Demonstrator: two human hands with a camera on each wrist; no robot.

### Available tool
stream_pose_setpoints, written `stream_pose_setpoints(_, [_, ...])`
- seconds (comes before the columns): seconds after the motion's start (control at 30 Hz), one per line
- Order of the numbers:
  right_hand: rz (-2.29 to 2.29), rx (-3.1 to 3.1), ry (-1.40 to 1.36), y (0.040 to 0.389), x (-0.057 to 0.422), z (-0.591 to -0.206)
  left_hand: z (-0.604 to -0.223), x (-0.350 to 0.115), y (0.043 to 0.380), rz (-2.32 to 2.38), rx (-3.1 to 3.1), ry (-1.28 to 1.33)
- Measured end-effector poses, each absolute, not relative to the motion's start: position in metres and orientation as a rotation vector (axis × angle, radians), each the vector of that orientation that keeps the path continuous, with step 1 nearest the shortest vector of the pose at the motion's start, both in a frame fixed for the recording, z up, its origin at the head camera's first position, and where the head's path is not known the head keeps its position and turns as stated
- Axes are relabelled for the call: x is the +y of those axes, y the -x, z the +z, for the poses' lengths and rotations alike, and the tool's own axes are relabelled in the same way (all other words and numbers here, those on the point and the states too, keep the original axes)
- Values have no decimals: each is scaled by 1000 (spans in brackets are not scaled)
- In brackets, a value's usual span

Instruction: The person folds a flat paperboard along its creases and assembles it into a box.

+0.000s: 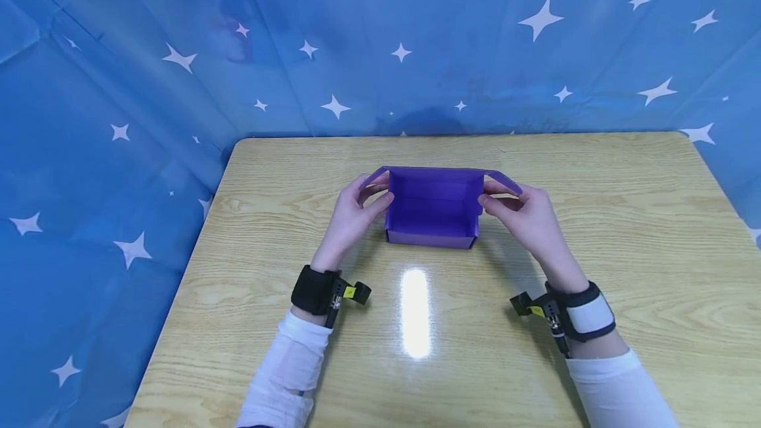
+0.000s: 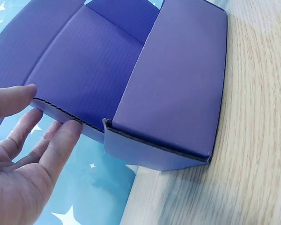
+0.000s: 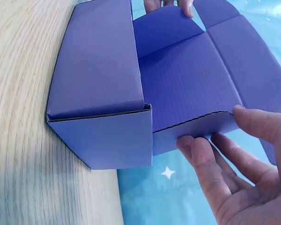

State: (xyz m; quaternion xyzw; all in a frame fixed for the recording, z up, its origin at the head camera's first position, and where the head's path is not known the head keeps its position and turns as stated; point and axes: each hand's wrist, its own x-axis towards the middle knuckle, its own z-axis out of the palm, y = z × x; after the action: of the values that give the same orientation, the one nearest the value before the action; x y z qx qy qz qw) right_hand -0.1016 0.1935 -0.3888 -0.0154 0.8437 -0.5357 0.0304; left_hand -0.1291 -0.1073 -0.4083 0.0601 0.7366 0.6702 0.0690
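Observation:
A purple cardboard box (image 1: 434, 207) stands on the wooden table with its lid raised at the back and its inside facing me. My left hand (image 1: 352, 220) pinches the lid's left side flap, thumb on the near side and fingers behind. On the opposite side, my right hand (image 1: 529, 220) holds the right side flap between thumb and fingers. The lid's tuck panel (image 3: 253, 61) folds out along the top, its two ends angling over my hands. In the left wrist view, the box's front wall (image 2: 178, 79) is upright, with a folded corner beside it.
The wooden table (image 1: 267, 322) reaches out around the box on all sides. A blue cloth with white stars (image 1: 380, 38) hangs behind the table and down its left side. Light reflects off the tabletop in front of the box. Each wrist wears a strapped camera.

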Motion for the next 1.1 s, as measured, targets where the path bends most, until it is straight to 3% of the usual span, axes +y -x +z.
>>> stream_pose_setpoints(0.47, [-1610,2657,314,103,208,-369,-376,-146,123,1802,2364,-463])
stream_pose_setpoints(0.67, [-1530,2540,527,120,207,-343,-350,-141,135,1628,2434,-575])
stream_pose_setpoints(1.1, [-1057,2521,548,141,198,-319,-336,-127,150,1215,2514,-701])
